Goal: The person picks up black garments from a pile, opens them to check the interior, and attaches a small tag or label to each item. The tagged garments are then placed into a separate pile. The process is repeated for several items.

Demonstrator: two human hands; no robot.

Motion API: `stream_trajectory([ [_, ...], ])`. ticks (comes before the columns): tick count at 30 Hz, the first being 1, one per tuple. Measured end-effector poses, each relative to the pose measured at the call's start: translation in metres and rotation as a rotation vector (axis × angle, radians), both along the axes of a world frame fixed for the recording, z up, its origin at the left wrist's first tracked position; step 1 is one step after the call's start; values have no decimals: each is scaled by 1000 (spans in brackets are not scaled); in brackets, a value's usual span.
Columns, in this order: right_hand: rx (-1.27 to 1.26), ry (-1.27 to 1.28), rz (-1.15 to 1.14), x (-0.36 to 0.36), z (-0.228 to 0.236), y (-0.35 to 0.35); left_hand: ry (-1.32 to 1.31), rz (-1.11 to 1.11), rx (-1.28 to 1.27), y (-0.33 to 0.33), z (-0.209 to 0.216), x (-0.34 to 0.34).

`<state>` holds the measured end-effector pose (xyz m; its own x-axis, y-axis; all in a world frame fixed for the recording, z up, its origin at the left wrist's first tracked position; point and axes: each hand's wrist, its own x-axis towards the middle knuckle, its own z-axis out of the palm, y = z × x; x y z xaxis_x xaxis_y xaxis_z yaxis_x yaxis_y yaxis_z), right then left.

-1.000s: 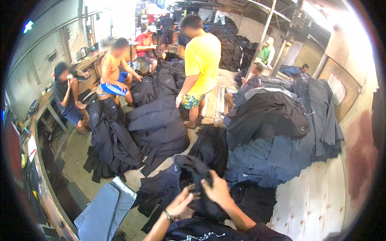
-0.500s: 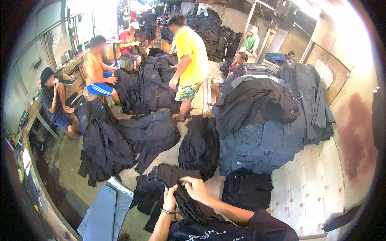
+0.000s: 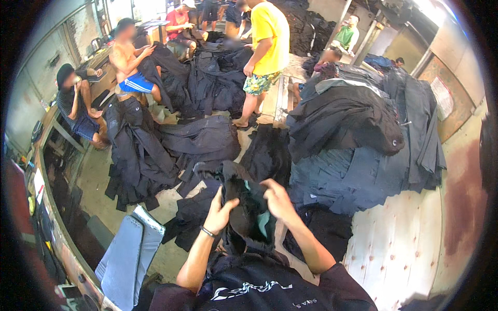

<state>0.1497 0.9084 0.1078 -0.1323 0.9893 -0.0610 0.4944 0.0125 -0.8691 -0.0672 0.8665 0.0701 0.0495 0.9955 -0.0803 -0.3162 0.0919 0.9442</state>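
A black garment (image 3: 239,217) is stretched between my two hands in front of my chest, with pale green patches showing on its right part. My left hand (image 3: 220,212) grips its left edge, thumb lying over the cloth. My right hand (image 3: 278,201) has closed on the upper right edge, its fingertips partly hidden by the cloth. Just beyond the garment lies a heap of black clothing (image 3: 267,153) on the floor. More dark cloth (image 3: 192,220) lies to the left of my left hand.
A tall pile of dark trousers (image 3: 353,171) stands at the right, beside a pale quilted board (image 3: 391,243). Grey padded panels (image 3: 124,254) lean at the lower left. Black trousers (image 3: 140,150) drape at the left. A person in yellow (image 3: 270,39) and several others sit or stand beyond.
My right hand has moved right and up, spreading the garment wider, and pale green patches now show. The view has shifted, so the surroundings sit higher.
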Motion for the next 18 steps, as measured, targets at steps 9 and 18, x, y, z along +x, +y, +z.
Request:
stream_trajectory([
  [9, 270, -149, 36, 56, 57, 114, 231, 156, 137, 58, 45, 10],
  [18, 232, -24, 446, 51, 17, 140, 286, 259, 75, 73, 12, 51],
])
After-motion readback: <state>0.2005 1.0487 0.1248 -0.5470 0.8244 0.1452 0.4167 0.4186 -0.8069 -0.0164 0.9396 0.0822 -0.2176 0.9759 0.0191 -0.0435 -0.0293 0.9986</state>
